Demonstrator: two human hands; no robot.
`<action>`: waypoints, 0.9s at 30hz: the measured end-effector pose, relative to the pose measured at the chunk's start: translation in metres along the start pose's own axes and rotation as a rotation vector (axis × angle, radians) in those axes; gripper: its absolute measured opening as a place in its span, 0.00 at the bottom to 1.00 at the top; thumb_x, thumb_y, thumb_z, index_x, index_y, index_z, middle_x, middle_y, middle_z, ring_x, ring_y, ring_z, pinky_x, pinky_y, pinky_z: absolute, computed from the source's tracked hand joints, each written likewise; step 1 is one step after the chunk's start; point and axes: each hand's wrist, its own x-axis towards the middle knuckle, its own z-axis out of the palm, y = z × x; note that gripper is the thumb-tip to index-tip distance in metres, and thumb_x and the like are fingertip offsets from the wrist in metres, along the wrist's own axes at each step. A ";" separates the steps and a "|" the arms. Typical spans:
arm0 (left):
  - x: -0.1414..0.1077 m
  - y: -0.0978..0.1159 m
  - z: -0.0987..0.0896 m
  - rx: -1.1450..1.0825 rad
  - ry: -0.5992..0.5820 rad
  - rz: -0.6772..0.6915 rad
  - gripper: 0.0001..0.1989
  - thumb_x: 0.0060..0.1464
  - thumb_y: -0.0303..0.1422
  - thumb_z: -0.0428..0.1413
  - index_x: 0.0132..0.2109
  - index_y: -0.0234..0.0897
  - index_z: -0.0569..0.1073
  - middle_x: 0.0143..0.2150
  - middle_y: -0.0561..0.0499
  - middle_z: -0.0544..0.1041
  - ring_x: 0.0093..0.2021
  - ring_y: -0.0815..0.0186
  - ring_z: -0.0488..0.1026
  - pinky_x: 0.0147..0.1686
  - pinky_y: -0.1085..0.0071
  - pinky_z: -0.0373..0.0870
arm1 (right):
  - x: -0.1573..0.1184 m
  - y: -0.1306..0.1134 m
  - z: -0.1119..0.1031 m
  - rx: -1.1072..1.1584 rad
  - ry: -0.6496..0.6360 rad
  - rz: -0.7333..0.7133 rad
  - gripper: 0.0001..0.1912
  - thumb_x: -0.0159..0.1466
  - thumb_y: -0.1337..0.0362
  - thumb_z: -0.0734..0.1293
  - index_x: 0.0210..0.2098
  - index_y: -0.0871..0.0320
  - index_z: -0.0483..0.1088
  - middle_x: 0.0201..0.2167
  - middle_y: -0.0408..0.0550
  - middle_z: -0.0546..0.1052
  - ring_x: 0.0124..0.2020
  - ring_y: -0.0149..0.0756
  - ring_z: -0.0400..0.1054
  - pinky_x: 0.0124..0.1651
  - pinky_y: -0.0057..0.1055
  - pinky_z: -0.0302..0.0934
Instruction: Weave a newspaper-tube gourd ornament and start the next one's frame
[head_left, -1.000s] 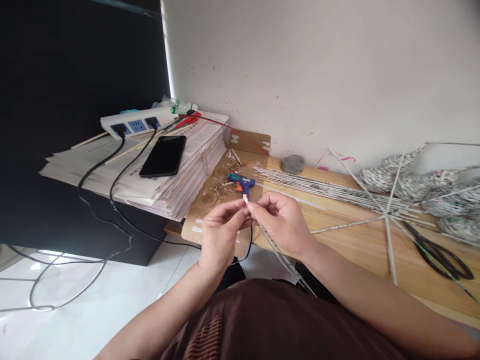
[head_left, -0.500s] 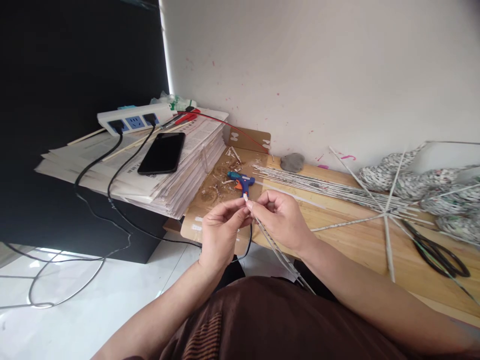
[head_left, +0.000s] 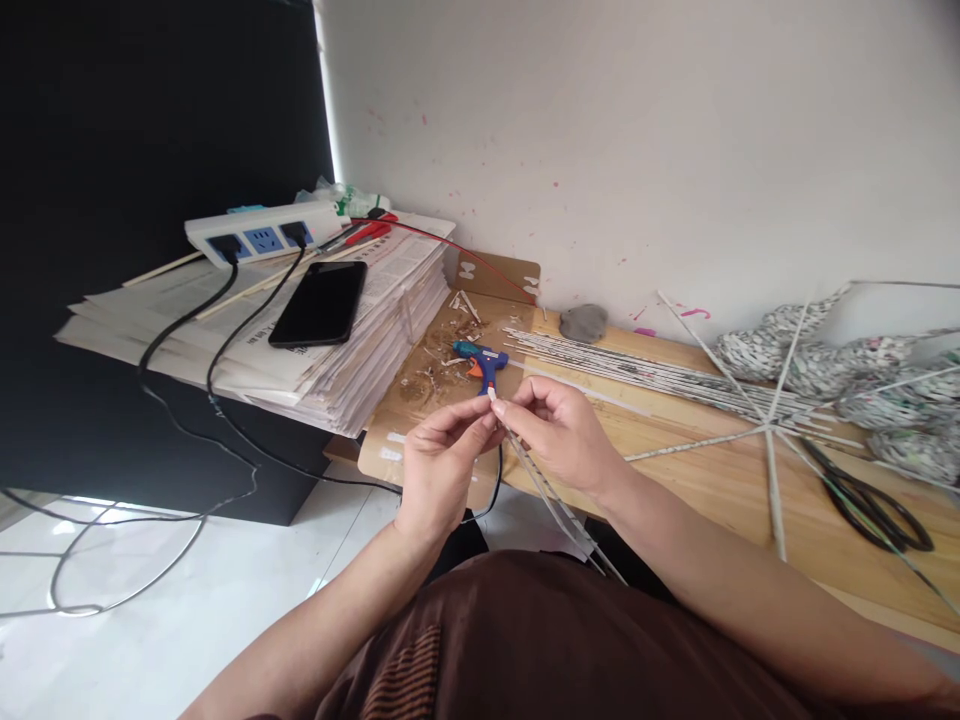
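Between my two hands is the end of some thin rolled-paper sticks (head_left: 546, 490), which slant down toward my lap. My left hand (head_left: 448, 445) pinches their tip between thumb and fingers. Close against it, my right hand (head_left: 559, 425) grips the same sticks just below the tip. A small white end pokes up between the fingertips. Just beyond my fingers a blue glue gun (head_left: 489, 365) with a teal back end and orange trigger lies on a glue-stained cardboard sheet (head_left: 382, 455).
Left, a newspaper stack (head_left: 397, 340) bears a phone (head_left: 319, 303) and a power strip (head_left: 262, 235) with trailing cords. Right, on the wooden table (head_left: 675, 500), lie more paper sticks (head_left: 622, 368), a star of joined sticks (head_left: 770, 428), black scissors (head_left: 874, 505), woven paper pieces (head_left: 787, 340) and a grey lump (head_left: 583, 322).
Both hands keep their pinch on the paper sticks, almost unmoved. The view has shifted very slightly; the things on the table stay where they were.
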 end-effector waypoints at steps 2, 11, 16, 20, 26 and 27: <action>0.000 0.000 0.000 -0.006 -0.016 0.006 0.11 0.46 0.30 0.69 0.39 0.39 0.83 0.38 0.49 0.84 0.38 0.66 0.81 0.45 0.66 0.80 | 0.000 -0.002 0.000 0.034 -0.015 0.014 0.17 0.61 0.52 0.72 0.26 0.57 0.67 0.22 0.39 0.71 0.22 0.25 0.62 0.26 0.26 0.57; 0.001 -0.004 0.002 0.028 -0.035 0.032 0.14 0.43 0.29 0.70 0.40 0.38 0.82 0.37 0.50 0.84 0.36 0.68 0.80 0.40 0.72 0.79 | 0.001 0.005 -0.001 0.032 0.016 0.016 0.16 0.61 0.53 0.71 0.27 0.56 0.66 0.25 0.40 0.70 0.26 0.29 0.63 0.30 0.29 0.59; 0.004 -0.004 0.007 0.061 -0.011 0.029 0.14 0.44 0.32 0.70 0.40 0.36 0.81 0.36 0.49 0.83 0.35 0.68 0.80 0.38 0.72 0.79 | 0.002 0.003 0.002 0.105 0.046 0.051 0.15 0.59 0.55 0.72 0.26 0.56 0.64 0.24 0.39 0.67 0.27 0.29 0.61 0.30 0.30 0.57; 0.006 -0.003 0.011 0.048 0.026 0.007 0.12 0.45 0.33 0.69 0.38 0.35 0.81 0.35 0.49 0.83 0.33 0.69 0.79 0.36 0.72 0.78 | 0.002 0.002 0.005 0.178 0.050 0.119 0.16 0.57 0.54 0.72 0.27 0.56 0.63 0.25 0.40 0.69 0.28 0.31 0.64 0.30 0.30 0.57; 0.006 -0.004 0.011 0.024 0.019 -0.023 0.13 0.45 0.33 0.69 0.39 0.34 0.80 0.36 0.48 0.83 0.33 0.68 0.79 0.36 0.71 0.77 | 0.001 0.001 0.007 0.270 0.044 0.185 0.18 0.56 0.54 0.73 0.27 0.55 0.61 0.24 0.39 0.69 0.28 0.31 0.66 0.29 0.29 0.56; 0.006 -0.005 0.011 0.024 0.020 -0.023 0.13 0.44 0.32 0.69 0.39 0.34 0.80 0.36 0.48 0.83 0.33 0.67 0.79 0.36 0.71 0.77 | 0.001 0.000 0.008 0.289 0.045 0.198 0.18 0.56 0.55 0.73 0.27 0.55 0.61 0.23 0.38 0.68 0.27 0.30 0.65 0.29 0.29 0.55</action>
